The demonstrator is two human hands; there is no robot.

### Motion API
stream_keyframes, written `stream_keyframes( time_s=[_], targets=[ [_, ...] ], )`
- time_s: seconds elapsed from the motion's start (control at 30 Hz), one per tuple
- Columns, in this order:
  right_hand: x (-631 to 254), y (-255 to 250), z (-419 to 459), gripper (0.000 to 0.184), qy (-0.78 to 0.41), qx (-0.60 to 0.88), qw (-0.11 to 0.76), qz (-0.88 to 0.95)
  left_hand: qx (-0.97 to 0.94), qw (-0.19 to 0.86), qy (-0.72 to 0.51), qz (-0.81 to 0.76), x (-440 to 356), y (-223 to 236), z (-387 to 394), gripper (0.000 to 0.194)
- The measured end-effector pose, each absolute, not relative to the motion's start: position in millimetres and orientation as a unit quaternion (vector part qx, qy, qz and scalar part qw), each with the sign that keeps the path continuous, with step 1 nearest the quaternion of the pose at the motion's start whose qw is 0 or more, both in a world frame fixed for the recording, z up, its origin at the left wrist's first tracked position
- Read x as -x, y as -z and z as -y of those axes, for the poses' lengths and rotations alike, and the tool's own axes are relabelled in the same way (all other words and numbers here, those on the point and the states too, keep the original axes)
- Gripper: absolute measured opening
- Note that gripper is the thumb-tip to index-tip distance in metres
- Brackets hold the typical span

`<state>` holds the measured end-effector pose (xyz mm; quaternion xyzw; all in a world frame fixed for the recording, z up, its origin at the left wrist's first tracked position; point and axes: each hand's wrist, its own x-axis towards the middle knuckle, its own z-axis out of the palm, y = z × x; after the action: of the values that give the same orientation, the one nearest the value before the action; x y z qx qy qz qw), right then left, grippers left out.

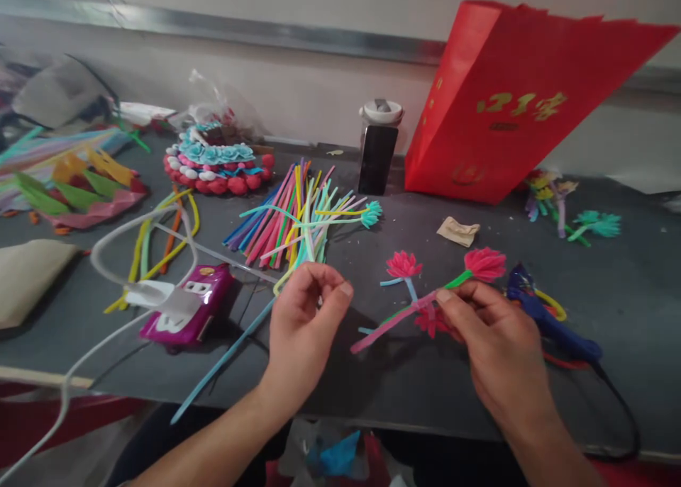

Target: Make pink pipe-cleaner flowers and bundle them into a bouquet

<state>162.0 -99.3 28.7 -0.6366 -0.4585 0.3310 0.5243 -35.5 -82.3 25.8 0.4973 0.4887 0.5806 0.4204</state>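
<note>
Between the thumb and fingers of my right hand [494,331] is a pipe-cleaner flower with a pink fuzzy head [485,264] and a green stem. A pink pipe cleaner [380,331] slants down to the left from the same grip. Just beyond it lie another pink flower [404,265] with a light blue stem and a third pink flower head [430,324], partly covered. My left hand [308,324] is closed in a pinch over the table's front part; whatever it may hold is hidden. A blue pipe cleaner [223,363] runs slanting beside its wrist.
Loose coloured pipe cleaners [277,225] lie in a pile behind my left hand. A purple power strip [196,306] with white cables is at left, a blue glue gun [553,317] at right. A phone [379,159] leans on a cup by a tall red bag [511,111].
</note>
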Motion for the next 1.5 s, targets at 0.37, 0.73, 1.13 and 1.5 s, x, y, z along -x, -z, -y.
stream_keyframes(
  time_s=[0.37,0.73,1.13,1.5],
  targets=[
    [-143,-17,89,0.029,-0.366,0.637,0.507,0.450,-0.868,-0.011,-0.231,-0.440,21,-26,85,0.043],
    [-128,-20,92,0.026,-0.310,0.641,0.491,0.502,-0.871,-0.009,-0.172,-0.460,14,-28,80,0.043],
    [-134,-29,94,0.021,-0.280,0.608,0.465,0.579,-0.710,0.523,-0.239,-0.405,32,-56,84,0.032],
    [-166,-33,83,0.021,-0.192,0.634,0.435,0.610,-0.303,0.746,-0.438,-0.400,20,-24,73,0.019]
  ],
)
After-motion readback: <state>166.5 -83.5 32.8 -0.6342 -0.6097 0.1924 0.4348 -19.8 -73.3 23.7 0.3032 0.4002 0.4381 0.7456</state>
